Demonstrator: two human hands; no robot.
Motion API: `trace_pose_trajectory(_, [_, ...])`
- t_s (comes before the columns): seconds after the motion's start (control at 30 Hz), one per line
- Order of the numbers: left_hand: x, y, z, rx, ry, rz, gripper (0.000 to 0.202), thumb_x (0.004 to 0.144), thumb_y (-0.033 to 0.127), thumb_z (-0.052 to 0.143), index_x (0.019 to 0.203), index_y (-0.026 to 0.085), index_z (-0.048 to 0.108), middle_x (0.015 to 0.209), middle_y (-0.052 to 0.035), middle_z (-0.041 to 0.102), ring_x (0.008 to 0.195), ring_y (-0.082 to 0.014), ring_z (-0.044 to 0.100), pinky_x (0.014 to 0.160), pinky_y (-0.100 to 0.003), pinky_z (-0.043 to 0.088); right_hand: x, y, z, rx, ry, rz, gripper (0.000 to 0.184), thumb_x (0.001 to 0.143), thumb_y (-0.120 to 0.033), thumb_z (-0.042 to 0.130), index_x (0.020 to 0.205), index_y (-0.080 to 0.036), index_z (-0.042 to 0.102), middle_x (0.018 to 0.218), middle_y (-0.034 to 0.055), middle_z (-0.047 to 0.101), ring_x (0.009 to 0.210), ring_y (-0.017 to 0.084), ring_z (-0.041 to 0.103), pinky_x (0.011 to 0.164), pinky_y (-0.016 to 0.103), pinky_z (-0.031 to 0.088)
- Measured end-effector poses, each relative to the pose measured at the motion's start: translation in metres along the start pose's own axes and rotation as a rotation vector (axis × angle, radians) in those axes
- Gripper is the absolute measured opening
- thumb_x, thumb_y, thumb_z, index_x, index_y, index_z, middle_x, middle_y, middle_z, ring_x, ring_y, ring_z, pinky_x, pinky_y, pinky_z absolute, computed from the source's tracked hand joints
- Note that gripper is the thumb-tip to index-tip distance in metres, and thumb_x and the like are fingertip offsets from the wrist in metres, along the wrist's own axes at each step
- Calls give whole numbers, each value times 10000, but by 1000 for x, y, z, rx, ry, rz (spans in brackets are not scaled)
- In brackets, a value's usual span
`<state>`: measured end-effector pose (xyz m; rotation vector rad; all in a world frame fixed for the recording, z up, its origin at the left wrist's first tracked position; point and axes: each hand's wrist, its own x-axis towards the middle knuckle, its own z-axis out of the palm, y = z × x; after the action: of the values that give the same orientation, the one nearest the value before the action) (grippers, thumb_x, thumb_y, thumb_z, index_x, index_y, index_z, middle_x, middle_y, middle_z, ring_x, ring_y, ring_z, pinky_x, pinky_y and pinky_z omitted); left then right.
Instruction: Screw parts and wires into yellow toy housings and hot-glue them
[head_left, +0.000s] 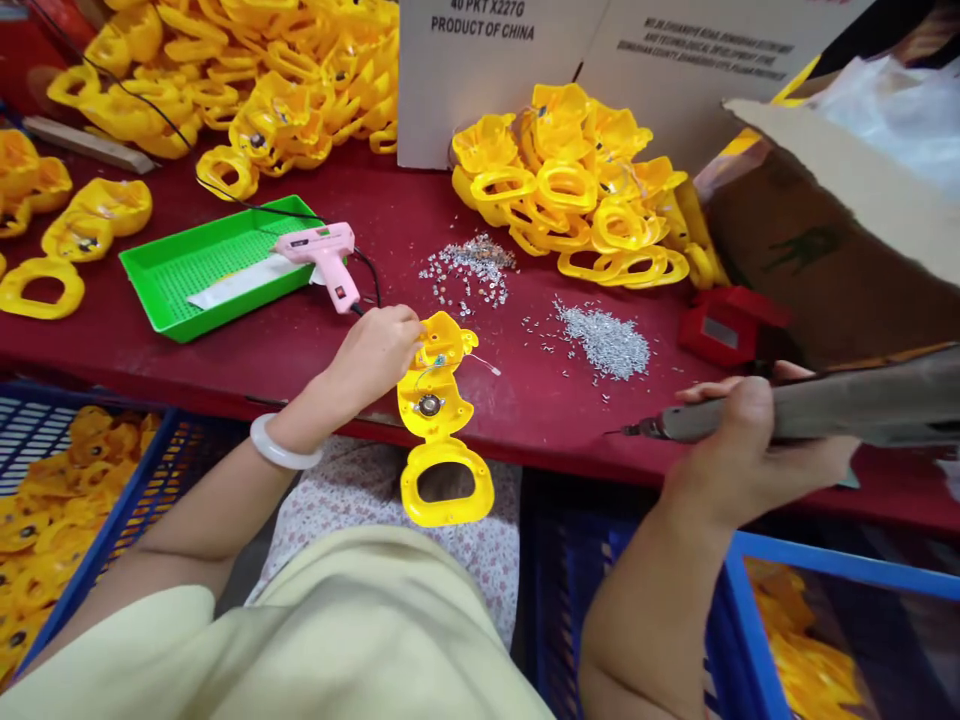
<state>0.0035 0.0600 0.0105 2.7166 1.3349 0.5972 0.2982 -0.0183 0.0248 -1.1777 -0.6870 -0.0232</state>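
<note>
The left hand (377, 352) pinches a yellow plastic housing (435, 420) at lower centre; the right hand (742, 440) firmly grips a soldering iron (847, 405) at right.

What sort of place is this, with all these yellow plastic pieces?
Probably a small assembly workshop: heaps of matching yellow plastic housings, a pink hot glue gun, and what looks like a soldering iron.

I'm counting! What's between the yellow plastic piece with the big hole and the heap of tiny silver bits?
A thin wire from the yellow piece, then loose silver bits on the red tabletop: head view.
</note>
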Motion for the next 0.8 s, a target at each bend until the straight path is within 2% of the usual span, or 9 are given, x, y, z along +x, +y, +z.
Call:
trace_pose_trajectory(0.1, [-16, 9, -3, 65, -5, -73, 207, 917, 132, 499, 945, 69, 695, 970, -138, 671, 914, -212, 632, 825, -339, 527, 5, 10, -13, -57, -79, -44, 284, 665, -211, 620, 946, -251, 635, 709, -30, 674, 582, 160, 636, 702, 374, 550])
trace_pose_trajectory(0.23, [-33, 25, -7, 87, 39, -162, 211, 930, 148, 491, 944, 64, 684, 952, -136, 642, 893, -224, 605, 789, -343, 519, -7, 8, -28, -273, -62, -142, 354, 672, -276, 712, 1016, -352, 673, 1056, -4, 703, 988, 187, 658, 940, 406, 502])
trace_pose_trajectory(0.3, [-39, 30, -6, 80, 49, -192, 205, 928, 135, 486, 942, 72, 680, 944, -127, 633, 876, -222, 597, 768, -338, 513, -21, 1, -29, -361, 55, -304, 413, 674, -320, 725, 1076, -397, 669, 1140, 4, 685, 1068, 212, 640, 913, 429, 513])
trace_pose_trajectory(0.37, [-44, 33, -5, 62, 64, -206, 197, 927, 133, 488, 952, 80, 676, 939, -119, 626, 863, -218, 592, 753, -334, 507, -36, -6, -25, -362, 156, -463, 361, 683, -353, 713, 1044, -361, 700, 1002, 48, 717, 900, 251, 682, 760, 453, 550])
trace_pose_trajectory(0.43, [-47, 34, -2, 41, 87, -207, 185, 928, 139, 497, 963, 88, 672, 931, -110, 620, 857, -215, 589, 744, -329, 501, -50, -14, -18, -405, 137, -511, 212, 714, -340, 697, 913, -282, 743, 804, 73, 711, 699, 243, 670, 620, 423, 538])
trace_pose_trajectory(0.5, [-49, 33, 1, 27, 117, -207, 171, 930, 161, 513, 959, 98, 669, 922, -102, 615, 854, -214, 587, 736, -325, 495, -61, -19, -6, -494, -25, -476, 148, 789, -307, 652, 863, -221, 747, 758, 79, 701, 671, 219, 655, 614, 386, 527])
trace_pose_trajectory(0.6, [-53, 33, 4, 23, 168, -219, 154, 929, 201, 537, 944, 115, 664, 919, -89, 607, 834, -207, 582, 715, -318, 485, -70, -20, 18, -518, -389, -406, 199, 860, -317, 597, 926, -177, 723, 823, 74, 712, 729, 182, 657, 677, 336, 530])
trace_pose_trajectory(0.67, [-55, 33, 6, 15, 192, -220, 139, 923, 211, 553, 942, 124, 660, 912, -80, 603, 831, -207, 578, 705, -316, 479, -70, -14, 38, -508, -609, -286, 278, 879, -372, 572, 1013, -164, 698, 845, 68, 711, 715, 161, 647, 681, 319, 527])
trace_pose_trajectory(0.8, [-58, 32, 8, -12, 235, -210, 129, 921, 198, 550, 906, 129, 659, 874, -71, 602, 815, -205, 573, 684, -313, 469, -67, 2, 74, -536, -882, -43, 386, 852, -454, 586, 1085, -157, 669, 836, 61, 710, 683, 156, 626, 693, 339, 513])
